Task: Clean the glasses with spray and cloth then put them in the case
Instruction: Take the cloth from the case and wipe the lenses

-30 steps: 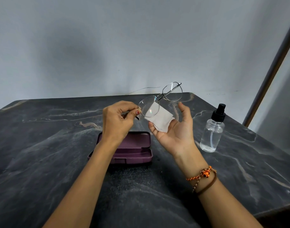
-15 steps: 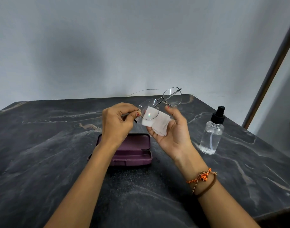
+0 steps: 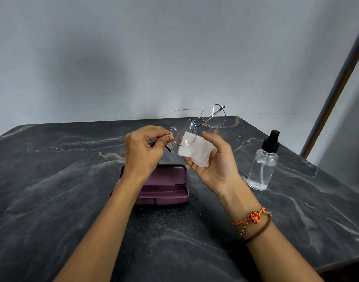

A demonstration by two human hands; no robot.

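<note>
Since a second ago the right hand (image 3: 213, 159) has gone from a flat, open palm to fingers curling up round the white cloth (image 3: 197, 152), and the cloth now sits against the near lens of the glasses (image 3: 198, 125). The glasses have also dropped slightly and been drawn closer to that palm. Judgement: the wiping stage is beginning on the near lens; the far lens and the casing remain to be done.

The left hand (image 3: 143, 147) pinches the glasses tightly at the near temple hinge, fingers curled in, holding the frame in the air above the table, far lens uppermost and to the right. The right hand's fingers are half closed, cradling the cloth; whether the thumb presses the lens cannot be told.

The case (image 3: 164, 185), purple, lies open on the table (image 3: 52, 180) just below the left wrist. The spray bottle (image 3: 263, 161), clear with a black pump top, stands upright to the right, apart from both hands.

The table is dark marbled stone. A plain grey wall stands behind; a slanted frame edge shows at far right. Thread bracelets circle the right wrist.
</note>
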